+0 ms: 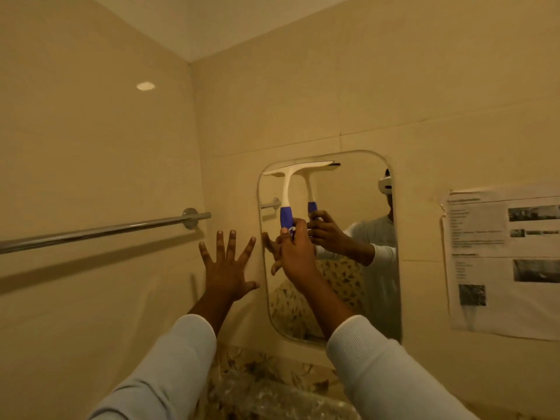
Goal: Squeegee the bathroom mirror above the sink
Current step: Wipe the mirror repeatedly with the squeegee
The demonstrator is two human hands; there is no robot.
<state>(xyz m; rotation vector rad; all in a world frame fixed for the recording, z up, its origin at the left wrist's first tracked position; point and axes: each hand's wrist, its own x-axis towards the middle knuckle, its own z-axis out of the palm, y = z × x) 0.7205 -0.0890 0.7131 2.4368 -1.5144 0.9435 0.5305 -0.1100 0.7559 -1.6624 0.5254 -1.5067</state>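
From the head camera: gripping the squeegee [290,184] by the lower blue part of its handle with the right hand [295,253], fingers and thumb curled round it. Bracing with the left hand [227,268], fingers straight and spread, seemingly flat on the tile wall [121,298] just left of the mirror [345,195]. Holding the blade along the top edge of the glass, toward the upper left corner, set by the look of it for a downward pull. To do the stroke well: keep the rubber edge pressed evenly across its whole width, tilt the handle a little off the glass, draw straight down in one go without lifting, then overlap the next pass to the right so as to leave no streak between. Mind the rounded corners, likely to be missed by a straight blade. As to materials: hard white plastic in a T shape for head and neck, a dark strip of rubber showing at the right end, a blue grip probably softer. Frameless glass, an upright oblong with rounded corners, set on glossy pale tile. Off to the left, a shiny round metal towel rail [100,230]. To the right, a creased printed sheet of paper [503,259] stuck on the wall, clear of the stroke.
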